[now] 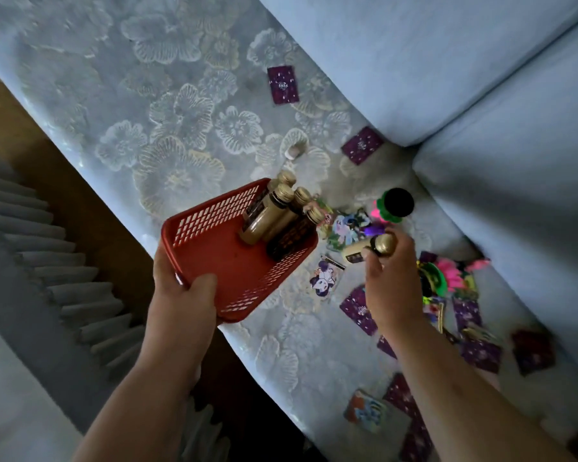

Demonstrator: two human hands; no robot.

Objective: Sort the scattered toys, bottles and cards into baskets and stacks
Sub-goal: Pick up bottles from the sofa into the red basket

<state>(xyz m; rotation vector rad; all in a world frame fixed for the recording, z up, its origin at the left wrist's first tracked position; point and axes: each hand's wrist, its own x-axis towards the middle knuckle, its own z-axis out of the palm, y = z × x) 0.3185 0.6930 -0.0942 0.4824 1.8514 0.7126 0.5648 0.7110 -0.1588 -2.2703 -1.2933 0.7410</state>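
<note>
Left hand [184, 291] holds basket [221, 258]; right hand [392, 278] grips bottle [371, 248] beside it.

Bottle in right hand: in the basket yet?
Out. The right hand grips the gold-capped bottle above the sofa seat, beside the red basket, apart from its rim.

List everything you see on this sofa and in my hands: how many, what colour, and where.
basket: one, red, tilted, held over the seat's front edge
bottles: four, brown with gold caps, lying in the basket
loose bottle: one, gold cap, pale body, in the right hand
purple cards: several, scattered on the seat
picture cards: a few, multicoloured, beside the basket
toys: a few, green, pink, black, near the cushions
sofa seat: one, pale blue, floral
cushions: two, pale blue, behind
left hand: grips the basket's near corner
right hand: holds the loose bottle
</note>
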